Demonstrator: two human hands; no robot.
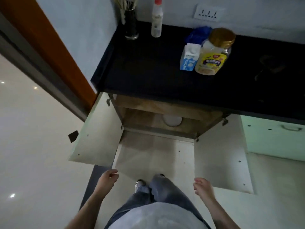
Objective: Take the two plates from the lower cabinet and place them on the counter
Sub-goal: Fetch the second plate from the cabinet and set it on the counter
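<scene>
The person stands facing the unit, both arms lowered. The left hand (108,176) hangs empty with fingers loosely curled, just below the lower corner of the open white left cabinet door (97,131). The right hand (202,185) is empty too, fingers half bent, just beside the open white right cabinet door (219,156). Ahead of both hands, between the doors, the wooden lower cabinet (140,116) gapes, and a round white plate (172,120) lies on its shelf, partly hidden under the top edge; whether it is one plate or a stack I cannot tell. Farther on, above the hands, the black stone counter (148,66) carries a gold-lidded clear plastic jar (212,53) touching a small blue-and-white carton (189,57), and farther back a white bottle with a red cap (156,19).
</scene>
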